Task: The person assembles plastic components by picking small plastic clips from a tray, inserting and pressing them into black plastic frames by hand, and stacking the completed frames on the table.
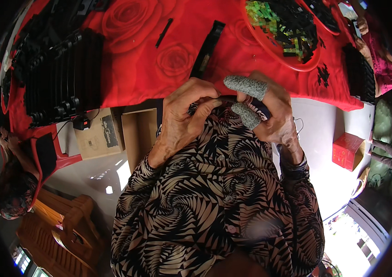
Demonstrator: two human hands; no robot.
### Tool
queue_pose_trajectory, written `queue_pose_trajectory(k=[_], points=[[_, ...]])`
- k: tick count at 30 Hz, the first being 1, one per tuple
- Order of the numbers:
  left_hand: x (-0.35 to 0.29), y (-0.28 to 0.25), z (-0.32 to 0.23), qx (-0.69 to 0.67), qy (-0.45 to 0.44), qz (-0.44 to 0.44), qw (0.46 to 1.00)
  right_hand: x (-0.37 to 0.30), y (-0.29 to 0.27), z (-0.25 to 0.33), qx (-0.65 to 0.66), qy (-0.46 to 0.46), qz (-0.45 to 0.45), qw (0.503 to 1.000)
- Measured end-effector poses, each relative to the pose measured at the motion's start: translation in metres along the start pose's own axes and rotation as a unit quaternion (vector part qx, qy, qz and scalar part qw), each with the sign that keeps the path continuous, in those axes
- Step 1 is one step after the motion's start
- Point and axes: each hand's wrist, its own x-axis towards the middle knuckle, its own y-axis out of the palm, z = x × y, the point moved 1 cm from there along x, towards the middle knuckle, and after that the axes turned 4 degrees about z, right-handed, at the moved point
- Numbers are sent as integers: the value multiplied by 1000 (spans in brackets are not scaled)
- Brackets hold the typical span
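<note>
My left hand (pixel 184 117) is at the table's near edge, its thumb and fingers closed in a pinch. Close beside it is my right hand (pixel 274 108), with grey knitted covers on the thumb and forefinger; those fingers are bent toward each other. A thin dark piece (pixel 227 98) seems to run between the two hands, but the fingers hide most of it and its kind does not show. Just beyond, on the red rose-patterned cloth (pixel 177 60), lie a long black plastic bar (pixel 208 48) and a thinner black strip (pixel 164 32).
A red tray (pixel 276 54) of green, yellow and black pieces stands far right. Long black parts (pixel 64 74) are stacked at left, more (pixel 360 74) at right. Cardboard boxes (pixel 96 137) sit below the table's left edge. Other people are at both sides.
</note>
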Motion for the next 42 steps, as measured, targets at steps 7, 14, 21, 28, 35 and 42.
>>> queue_pose_trajectory(k=[7,14,21,28,35,42], points=[[1,-3,1,-26,4,11,1000,-6,2,1,-48,18,68,996],[0,-5,-3,-21,-16,12,1000,-4,9,-2,15,25,1,1000],[-3,-8,-13,319,-18,-103,942,-3,9,-13,156,214,-49,963],[-12,-5,1,400,-114,-64,907,9,-7,-33,214,321,-38,922],[-53,-25,-6,272,-139,-47,951,34,-11,-19,239,344,39,907],[-66,-28,-1,125,-202,-72,969,56,18,-22,163,316,139,924]])
